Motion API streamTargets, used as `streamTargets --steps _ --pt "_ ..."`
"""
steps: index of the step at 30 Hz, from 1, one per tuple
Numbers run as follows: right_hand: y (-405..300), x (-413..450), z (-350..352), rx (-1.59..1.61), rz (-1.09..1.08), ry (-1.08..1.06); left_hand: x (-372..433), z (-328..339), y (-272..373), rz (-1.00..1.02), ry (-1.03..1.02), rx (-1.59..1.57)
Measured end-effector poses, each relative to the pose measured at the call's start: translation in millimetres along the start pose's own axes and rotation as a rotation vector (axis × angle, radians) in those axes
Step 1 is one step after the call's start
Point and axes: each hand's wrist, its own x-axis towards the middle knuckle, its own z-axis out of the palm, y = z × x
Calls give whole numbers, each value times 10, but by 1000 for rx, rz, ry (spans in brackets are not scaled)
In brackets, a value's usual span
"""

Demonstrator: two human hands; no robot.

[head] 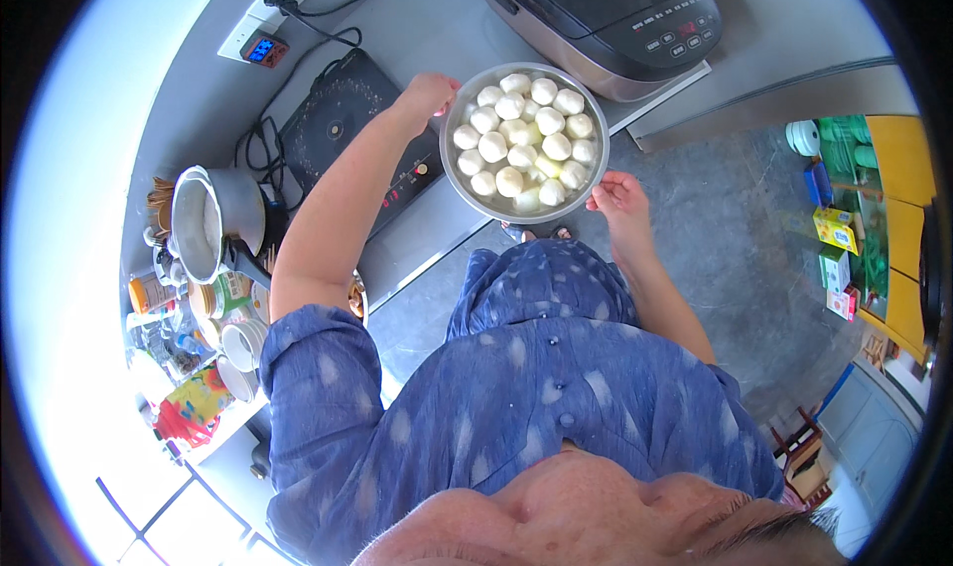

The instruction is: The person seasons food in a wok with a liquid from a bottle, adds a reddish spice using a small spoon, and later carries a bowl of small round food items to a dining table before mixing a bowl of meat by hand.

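A round stainless steel bowl (451, 182) is held up by its rim over the front edge of the counter. Many smooth white balls of food (510, 182) fill it, with a few pale yellow-green pieces (548, 167) among them. What the balls are made of I cannot tell. My left hand (430, 95) grips the rim at the upper left, the fingertips against the metal. At the lower right, my right hand (622, 196) pinches the rim between thumb and fingers. Beneath my left forearm lies a black induction cooktop (335, 129) with lit red digits.
A large black electric cooker (618, 15) with a lit panel stands just beyond the bowl. To the left are a pot (242, 212) with a black handle, jars (242, 342) and loose cables (264, 149). Boxes (835, 229) line a yellow cabinet (904, 231) at far right.
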Motion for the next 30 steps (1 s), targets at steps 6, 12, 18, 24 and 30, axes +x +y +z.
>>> streamTargets --steps 6,12,18,24,30 --pt "24 4 -57 -26 45 -26 -360 -31 181 116 106 -52" --pt "38 -9 -131 7 70 -80 -1701 -293 548 393 11 100" --pt "64 -77 -274 44 61 -123 -3364 -252 115 557 10 -340" --pt "102 -206 -355 -127 13 -172 -4293 267 -1278 507 117 -522" --pt "110 -345 -311 -211 13 -203 -4427 896 -1992 50 187 -718"
